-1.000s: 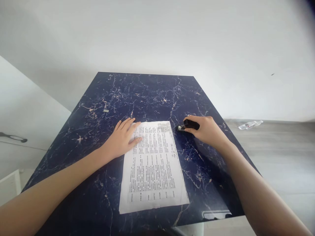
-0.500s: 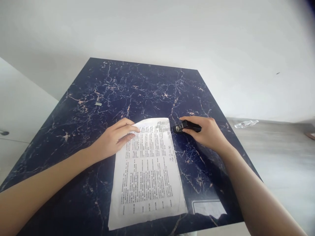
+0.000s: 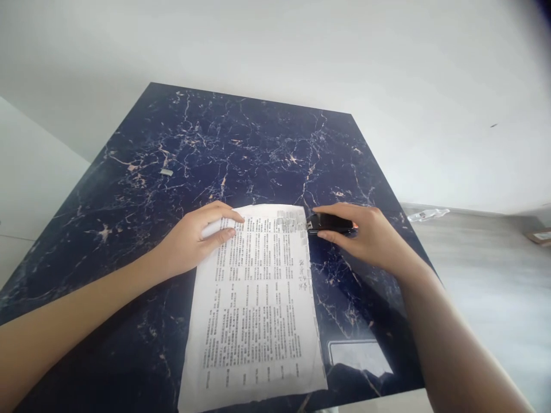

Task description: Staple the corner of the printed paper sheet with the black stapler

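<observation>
A printed sheet of paper (image 3: 253, 310), with handwriting near its right edge, lies on a dark blue marbled table (image 3: 253, 149). My left hand (image 3: 196, 241) grips its upper left edge, with the thumb and index finger on the printed side. The other left fingers are hidden. In my right hand (image 3: 365, 238) is a black stapler (image 3: 331, 223), fingers and thumb on either side of it. The stapler's front end meets the paper's right edge near the upper right corner. Whether the edge sits between its jaws, I cannot tell.
Towards the table's left lies a small pale strip (image 3: 166, 172). A crumpled clear plastic wrapper (image 3: 428, 214) rests on the grey floor at right, by the white wall (image 3: 451, 143). A brown-edged object (image 3: 541, 236) shows at the far right. The glossy tabletop carries a bright reflection.
My left hand has gone from lying flat on the paper to gripping its left edge. The stapler, first apart from the sheet, now meets its right edge. The view has shifted.
</observation>
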Motion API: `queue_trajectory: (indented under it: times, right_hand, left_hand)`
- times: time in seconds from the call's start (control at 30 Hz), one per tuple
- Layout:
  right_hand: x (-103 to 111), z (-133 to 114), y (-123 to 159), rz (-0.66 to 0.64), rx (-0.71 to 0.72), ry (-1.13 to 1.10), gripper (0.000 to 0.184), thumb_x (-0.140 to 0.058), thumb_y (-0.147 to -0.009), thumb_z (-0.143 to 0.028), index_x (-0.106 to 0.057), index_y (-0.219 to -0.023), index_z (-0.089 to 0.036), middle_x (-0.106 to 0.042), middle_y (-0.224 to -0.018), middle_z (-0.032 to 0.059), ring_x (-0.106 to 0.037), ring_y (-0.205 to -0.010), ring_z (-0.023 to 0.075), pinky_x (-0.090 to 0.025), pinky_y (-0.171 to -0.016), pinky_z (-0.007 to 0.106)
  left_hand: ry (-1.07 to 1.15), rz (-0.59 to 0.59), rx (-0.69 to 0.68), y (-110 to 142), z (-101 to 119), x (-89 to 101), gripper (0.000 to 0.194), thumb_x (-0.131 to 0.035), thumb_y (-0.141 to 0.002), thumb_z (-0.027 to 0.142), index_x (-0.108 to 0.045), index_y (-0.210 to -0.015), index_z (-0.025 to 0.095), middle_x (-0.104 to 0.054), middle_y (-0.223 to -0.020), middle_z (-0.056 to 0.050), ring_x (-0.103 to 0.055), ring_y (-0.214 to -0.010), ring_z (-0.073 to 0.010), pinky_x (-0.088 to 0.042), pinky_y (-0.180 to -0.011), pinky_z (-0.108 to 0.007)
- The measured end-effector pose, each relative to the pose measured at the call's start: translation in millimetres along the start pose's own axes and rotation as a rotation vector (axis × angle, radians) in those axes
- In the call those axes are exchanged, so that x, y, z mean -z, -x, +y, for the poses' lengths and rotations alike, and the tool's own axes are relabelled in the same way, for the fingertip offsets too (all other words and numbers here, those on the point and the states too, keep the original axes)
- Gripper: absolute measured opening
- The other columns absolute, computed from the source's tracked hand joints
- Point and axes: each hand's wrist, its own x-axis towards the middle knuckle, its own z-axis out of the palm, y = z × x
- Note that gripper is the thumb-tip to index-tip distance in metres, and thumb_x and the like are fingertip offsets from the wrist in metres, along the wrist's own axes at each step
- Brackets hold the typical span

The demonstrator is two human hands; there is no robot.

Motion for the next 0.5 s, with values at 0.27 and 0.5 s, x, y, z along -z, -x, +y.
queue_trajectory:
  times: [0.27,0.5]
  right_hand:
    - [5.7,6.7,0.1,-0.024,-0.037,-0.046,0.03,-0.066,-0.097,-0.044,-0.075,-0.12,-0.027,-0.077,-0.119,0.0062,-0.072,-0.105,0.0277,-0.059,-0.09,0.046]
    - [-0.8,0.3,-1.6,-0.006,0.008,-0.06,0.025,-0.067,-0.097,-0.04,-0.075,-0.116,-0.025,-0.078,-0.112,0.0061,-0.072,-0.096,0.0242,-0.058,-0.082,0.04]
  left_hand:
    - [0.002,-0.037,0.067,-1.1,8.2,2.4,0.024,-0.058,-0.103,0.037,-0.072,-0.121,0.028,-0.07,-0.127,-0.005,-0.067,-0.117,-0.0231,-0.053,-0.106,-0.042]
    - [0.03,-0.048,0.044,-0.2,3.3,-1.7,0.024,-0.059,-0.103,0.035,-0.072,-0.122,0.029,-0.069,-0.127,-0.004,-0.066,-0.117,-0.0221,-0.052,-0.105,-0.041]
